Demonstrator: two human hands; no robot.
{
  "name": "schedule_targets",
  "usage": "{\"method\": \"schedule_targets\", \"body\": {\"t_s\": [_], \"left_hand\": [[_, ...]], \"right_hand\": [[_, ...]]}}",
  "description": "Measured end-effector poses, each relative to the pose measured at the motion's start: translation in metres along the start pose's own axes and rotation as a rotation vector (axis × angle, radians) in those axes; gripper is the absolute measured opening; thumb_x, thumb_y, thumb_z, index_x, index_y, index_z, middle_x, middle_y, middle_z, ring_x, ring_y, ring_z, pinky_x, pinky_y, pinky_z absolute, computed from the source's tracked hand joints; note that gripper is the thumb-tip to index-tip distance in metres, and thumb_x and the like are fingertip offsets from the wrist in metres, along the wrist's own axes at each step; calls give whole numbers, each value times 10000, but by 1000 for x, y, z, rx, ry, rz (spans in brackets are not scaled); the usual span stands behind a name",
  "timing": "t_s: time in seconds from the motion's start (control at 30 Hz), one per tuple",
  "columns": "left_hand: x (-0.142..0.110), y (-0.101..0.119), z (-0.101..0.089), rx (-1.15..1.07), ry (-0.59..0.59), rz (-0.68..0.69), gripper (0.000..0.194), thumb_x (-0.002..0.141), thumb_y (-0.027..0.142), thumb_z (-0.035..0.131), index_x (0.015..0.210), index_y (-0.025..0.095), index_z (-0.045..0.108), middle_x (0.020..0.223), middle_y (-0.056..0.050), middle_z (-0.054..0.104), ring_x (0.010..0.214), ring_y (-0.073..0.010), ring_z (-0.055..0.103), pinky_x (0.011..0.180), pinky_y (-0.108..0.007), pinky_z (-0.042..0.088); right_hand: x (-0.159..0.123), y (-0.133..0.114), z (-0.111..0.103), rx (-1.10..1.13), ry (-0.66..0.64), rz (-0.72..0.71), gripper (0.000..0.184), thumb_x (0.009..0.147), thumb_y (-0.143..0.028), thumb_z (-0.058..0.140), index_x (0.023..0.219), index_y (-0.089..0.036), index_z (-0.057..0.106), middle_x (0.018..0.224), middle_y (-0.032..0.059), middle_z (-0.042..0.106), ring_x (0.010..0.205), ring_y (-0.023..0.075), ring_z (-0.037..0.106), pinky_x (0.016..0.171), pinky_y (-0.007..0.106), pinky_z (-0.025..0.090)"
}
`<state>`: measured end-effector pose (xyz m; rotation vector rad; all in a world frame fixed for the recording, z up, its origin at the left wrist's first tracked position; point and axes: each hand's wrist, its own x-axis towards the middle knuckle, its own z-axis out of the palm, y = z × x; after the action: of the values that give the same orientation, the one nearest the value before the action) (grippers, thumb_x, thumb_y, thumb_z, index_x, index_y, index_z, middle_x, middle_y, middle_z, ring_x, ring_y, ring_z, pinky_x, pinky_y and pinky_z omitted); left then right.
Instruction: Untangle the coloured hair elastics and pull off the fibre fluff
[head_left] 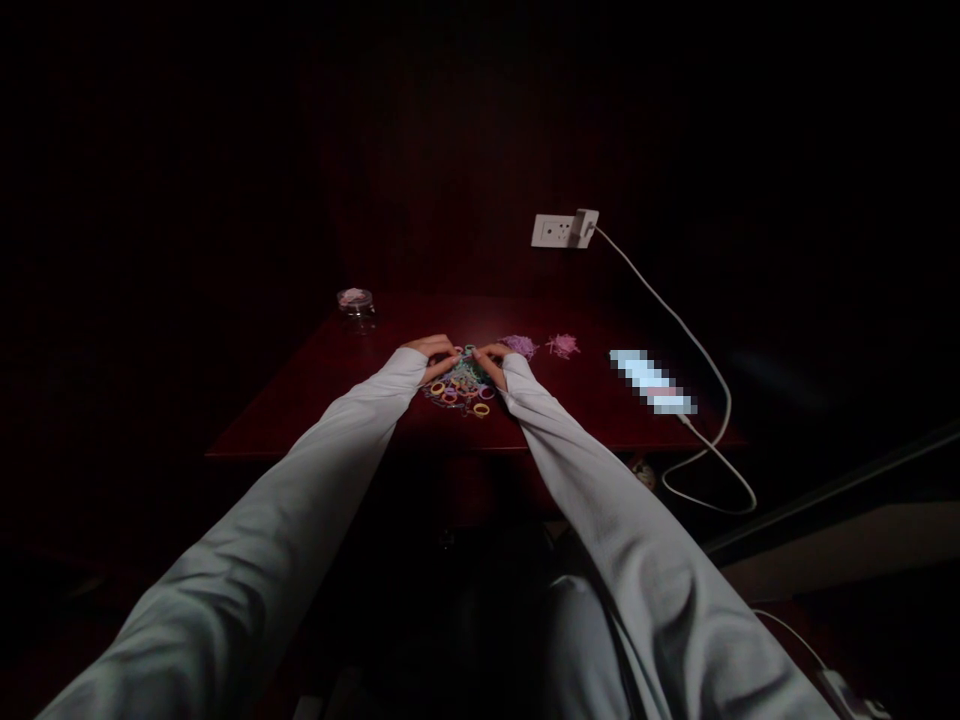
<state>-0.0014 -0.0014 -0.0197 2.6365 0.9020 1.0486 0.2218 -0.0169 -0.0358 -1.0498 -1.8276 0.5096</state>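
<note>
A mixed pile of small colourful rings and bands (463, 385) lies near the middle of the dark red table. Yellow, orange and purple rings show at its front, including a yellow ring (481, 410); finer green and pale pieces lie behind them. My left hand (435, 352) is at the pile's left side, thumb and fingertips drawn together among the pieces. From the right, my right hand (493, 362) reaches in with its fingers bent and closed. Whatever the fingertips pinch is too small to make out. Just beyond my right hand sits a heap of purple bits (520, 346).
A small pink heap (563, 346) lies right of the purple one. A clear round jar (355, 303) with pink contents stands back left. On the right, a lit phone (652, 382) is wired by a white cable (697, 340) to a wall socket (555, 231). The table's front edge (360, 454) runs below my forearms.
</note>
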Motion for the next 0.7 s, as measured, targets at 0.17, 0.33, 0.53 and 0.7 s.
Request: {"method": "schedule_targets", "body": {"t_s": [0.17,0.33,0.53,0.7], "left_hand": [[0,1,0,10,16,22,310,1003,413,532,921,179,718,927,-52,699,675,-121,540,612,-227,417],[0,0,0,49,-2,-13,305,999,409,526,943,184,723,943,-47,700,657,-120,530,607,-236,411],[-1,4,-2,79,2,-47,296,995,401,517,940,186,713,956,-37,705,678,-114,549,628,-225,416],[-1,5,-3,68,-14,-58,293,993,412,518,940,190,702,963,-33,702,667,-108,543,624,-222,415]], "right_hand": [[1,5,3,-23,3,14,491,906,-657,614,893,-209,813,891,72,738,786,203,612,753,341,481],[2,4,-4,-85,44,30,425,942,-582,594,878,-219,805,891,64,732,833,210,623,812,344,458],[0,7,-44,-434,404,441,306,987,-423,554,1002,-233,793,1036,63,749,1057,243,579,988,393,331],[-6,9,-63,-508,369,605,316,984,-440,553,1077,-245,783,1159,83,746,1194,283,521,1022,422,312]]}}
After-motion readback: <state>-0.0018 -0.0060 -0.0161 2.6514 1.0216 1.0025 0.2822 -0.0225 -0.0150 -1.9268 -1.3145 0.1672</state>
